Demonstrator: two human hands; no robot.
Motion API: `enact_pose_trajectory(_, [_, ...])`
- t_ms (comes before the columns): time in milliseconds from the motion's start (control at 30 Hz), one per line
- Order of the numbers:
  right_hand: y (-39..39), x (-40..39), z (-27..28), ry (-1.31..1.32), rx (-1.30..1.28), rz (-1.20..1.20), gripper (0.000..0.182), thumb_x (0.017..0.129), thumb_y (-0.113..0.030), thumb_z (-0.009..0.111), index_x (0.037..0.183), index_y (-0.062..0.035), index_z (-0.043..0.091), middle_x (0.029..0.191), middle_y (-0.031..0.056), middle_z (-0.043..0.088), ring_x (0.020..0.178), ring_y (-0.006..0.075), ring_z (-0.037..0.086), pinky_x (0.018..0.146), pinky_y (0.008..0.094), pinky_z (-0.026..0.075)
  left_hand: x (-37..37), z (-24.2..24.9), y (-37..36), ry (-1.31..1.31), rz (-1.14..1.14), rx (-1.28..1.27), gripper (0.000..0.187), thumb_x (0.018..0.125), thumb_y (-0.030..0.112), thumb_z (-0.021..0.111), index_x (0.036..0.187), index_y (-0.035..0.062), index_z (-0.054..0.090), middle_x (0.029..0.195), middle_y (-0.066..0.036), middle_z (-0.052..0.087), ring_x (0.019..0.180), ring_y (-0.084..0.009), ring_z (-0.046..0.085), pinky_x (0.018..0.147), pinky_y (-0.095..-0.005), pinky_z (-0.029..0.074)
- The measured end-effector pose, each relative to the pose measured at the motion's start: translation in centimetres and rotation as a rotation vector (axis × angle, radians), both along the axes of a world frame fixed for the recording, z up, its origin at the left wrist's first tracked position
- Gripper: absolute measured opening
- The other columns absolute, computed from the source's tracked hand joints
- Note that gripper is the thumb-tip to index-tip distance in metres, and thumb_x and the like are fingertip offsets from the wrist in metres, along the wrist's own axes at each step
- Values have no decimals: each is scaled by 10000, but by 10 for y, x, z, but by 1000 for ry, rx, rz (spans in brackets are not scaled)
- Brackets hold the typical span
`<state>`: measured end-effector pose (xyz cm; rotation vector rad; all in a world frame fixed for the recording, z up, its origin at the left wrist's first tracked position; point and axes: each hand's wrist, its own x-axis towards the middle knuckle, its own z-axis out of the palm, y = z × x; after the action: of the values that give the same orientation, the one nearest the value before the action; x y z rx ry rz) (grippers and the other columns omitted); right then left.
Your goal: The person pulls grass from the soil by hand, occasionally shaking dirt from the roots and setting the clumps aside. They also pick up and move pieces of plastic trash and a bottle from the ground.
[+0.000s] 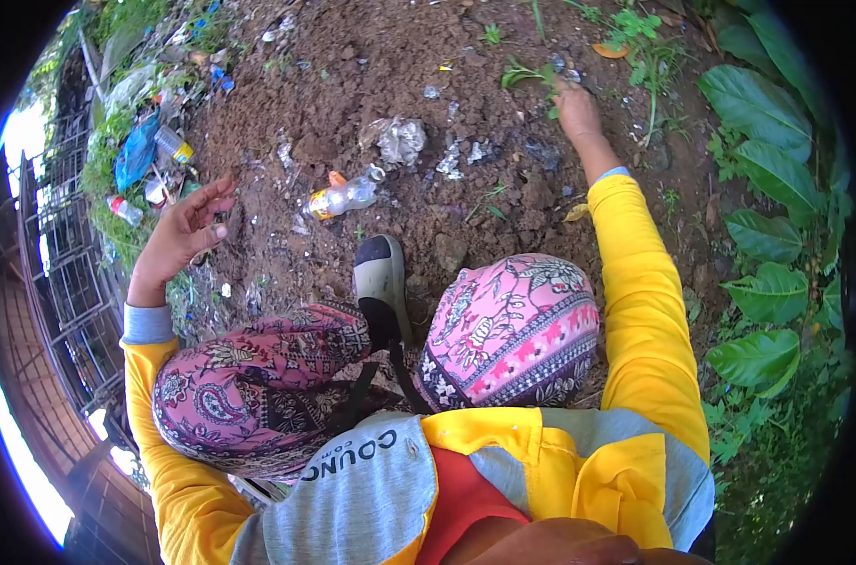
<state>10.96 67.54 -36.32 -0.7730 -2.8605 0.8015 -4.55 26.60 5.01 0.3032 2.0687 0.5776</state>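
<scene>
My left hand [185,231] hovers over the soil at the left, its fingers loosely bent and thumb apart, with nothing in it. My right hand [579,115] reaches down to the ground at the upper right, fingers drawn together. Its fingertips are beside a small green weed [530,75] and a clear plastic scrap [560,64]; what they pinch is hidden. Between the hands a clear plastic bottle [348,195] with a yellow-orange label lies on its side. Above it sits a crumpled clear plastic wrapper [400,140].
At the left edge lies litter: a blue plastic bag [136,151], a yellow-labelled bottle [174,144] and a red-labelled bottle [125,210]. A metal fence [70,254] stands beyond. Large leaves [767,226] line the right. My shoe [379,273] rests on the soil.
</scene>
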Motion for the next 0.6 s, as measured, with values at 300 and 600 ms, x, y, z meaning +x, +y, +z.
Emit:
enact_pose_trajectory(300, [18, -33, -22, -210, -95, -95, 248, 834, -212, 415, 899, -51, 591, 914, 218, 583, 895, 381, 553, 770, 464, 440, 5, 0, -16, 11, -6, -6, 692, 760, 189, 648, 1311, -17, 284, 1323, -105, 366, 1179, -186, 401, 953, -299, 340])
enact_pose_trajectory(600, [-56, 80, 37, -2, -488, 256, 203, 758, -213, 576, 760, -10, 582, 713, 180, 588, 664, 313, 580, 597, 376, 433, -1, -5, -3, 119, -209, 31, 633, 770, 174, 637, 1290, -14, 330, 1274, -99, 431, 1145, -181, 435, 949, -301, 360])
